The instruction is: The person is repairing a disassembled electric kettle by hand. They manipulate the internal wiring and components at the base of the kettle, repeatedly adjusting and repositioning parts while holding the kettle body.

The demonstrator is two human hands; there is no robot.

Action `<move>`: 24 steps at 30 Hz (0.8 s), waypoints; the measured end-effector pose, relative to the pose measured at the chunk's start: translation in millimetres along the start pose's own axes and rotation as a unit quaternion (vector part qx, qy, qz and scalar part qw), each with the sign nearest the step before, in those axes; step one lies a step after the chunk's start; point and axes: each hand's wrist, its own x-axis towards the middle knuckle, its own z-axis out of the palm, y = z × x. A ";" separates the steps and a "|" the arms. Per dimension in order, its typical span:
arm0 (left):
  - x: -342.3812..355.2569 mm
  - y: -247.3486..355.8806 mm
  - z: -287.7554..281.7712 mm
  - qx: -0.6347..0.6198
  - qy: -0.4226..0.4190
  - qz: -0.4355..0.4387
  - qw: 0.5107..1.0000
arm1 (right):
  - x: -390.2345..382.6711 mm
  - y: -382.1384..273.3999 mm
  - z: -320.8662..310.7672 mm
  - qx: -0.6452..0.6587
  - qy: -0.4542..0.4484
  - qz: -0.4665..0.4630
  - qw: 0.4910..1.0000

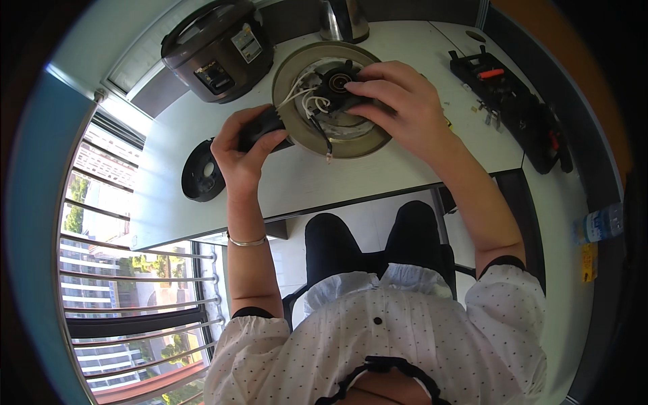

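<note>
A round metal vessel point(356, 129), its underside apparently facing up, lies between the near and far edges of the tabletop point(304, 182), left of the middle; whether it rests there or is slightly raised, I cannot tell. Over its exposed base sits a black connector point(339, 83) with brass-coloured rings, and pale wires point(312, 101) loop out from its left side. A dark lead point(322, 133) hangs toward the vessel's near rim.

The right hand point(408, 98) pinches the connector from the side, forefinger at the rings and thumb below. The left hand point(244, 145) is closed round the black handle point(262, 127). The hands are apart, one steadying, one working, which looks the right division for fitting or freeing the part. Good practice here would be to grip the connector by its plastic body rather than the rings, keep it level, and leave slack in the wires so that none is pulled or trapped beneath. The loose lead is best guided clear of the rim.

A round black cover point(202, 172) lies toward the tabletop's left edge. A dark cooker point(219, 57) stands at the far left corner, a shiny metal container point(344, 20) at the far edge, and a black tool tray point(509, 104) by the right edge.
</note>
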 end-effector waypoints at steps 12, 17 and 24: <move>-2.6 0.2 1.4 -0.006 0.003 -0.002 1.000 | 2.6 -6.7 -9.8 -0.006 -0.049 0.008 0.999; -5.3 0.3 1.1 -0.021 0.007 -0.006 1.000 | 1.6 -7.8 -12.9 -0.011 -0.061 -0.006 0.998; -8.3 -4.8 -6.1 -0.045 0.010 -0.007 0.999 | -8.5 -13.5 -6.8 -0.005 -0.045 -0.001 0.999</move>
